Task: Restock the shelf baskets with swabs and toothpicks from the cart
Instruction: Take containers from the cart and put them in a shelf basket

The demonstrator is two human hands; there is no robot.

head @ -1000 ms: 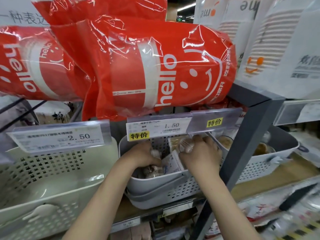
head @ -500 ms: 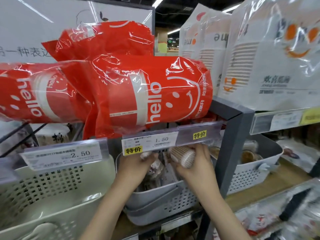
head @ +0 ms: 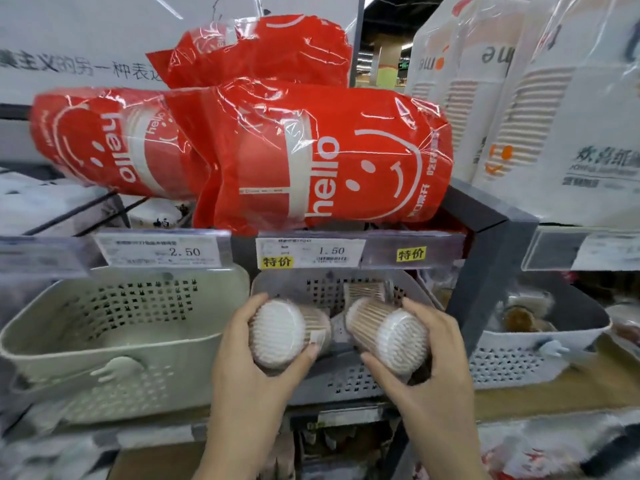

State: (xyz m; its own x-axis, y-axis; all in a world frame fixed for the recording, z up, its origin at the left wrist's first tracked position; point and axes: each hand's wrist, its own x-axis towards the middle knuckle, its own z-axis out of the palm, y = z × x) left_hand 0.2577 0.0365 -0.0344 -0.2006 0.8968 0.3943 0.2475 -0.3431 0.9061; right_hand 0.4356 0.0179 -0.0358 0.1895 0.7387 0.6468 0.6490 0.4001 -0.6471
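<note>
Two shelf baskets (head: pixel 124 341), price tags (head: pixel 162 251), red packs (head: pixel 311 157) overhead

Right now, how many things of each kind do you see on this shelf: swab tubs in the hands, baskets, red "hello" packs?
Swab tubs in the hands: 2
Baskets: 3
Red "hello" packs: 3
Total: 8
</note>
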